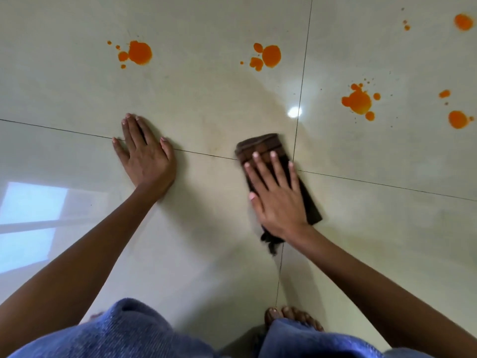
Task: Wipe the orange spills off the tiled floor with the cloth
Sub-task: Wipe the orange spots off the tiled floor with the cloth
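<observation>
My right hand [277, 200] lies flat with spread fingers on a folded dark brown cloth [260, 147], pressing it to the glossy beige tiled floor [206, 104] where the grout lines cross. My left hand [145, 156] rests palm down on the bare tile to the left, holding nothing. Orange spills lie beyond the hands: one splash at the far left [139, 52], one at the far centre [269, 56], a larger one at the right [357, 101], and smaller drops at the right edge [458, 119] and top right corner [463, 21].
Dark grout lines [387, 186] divide the floor into large tiles. My blue-clad knees [124, 332] and bare toes [289, 316] fill the bottom of the view. A window reflection [28, 218] and a lamp glare [294, 112] shine on the tiles.
</observation>
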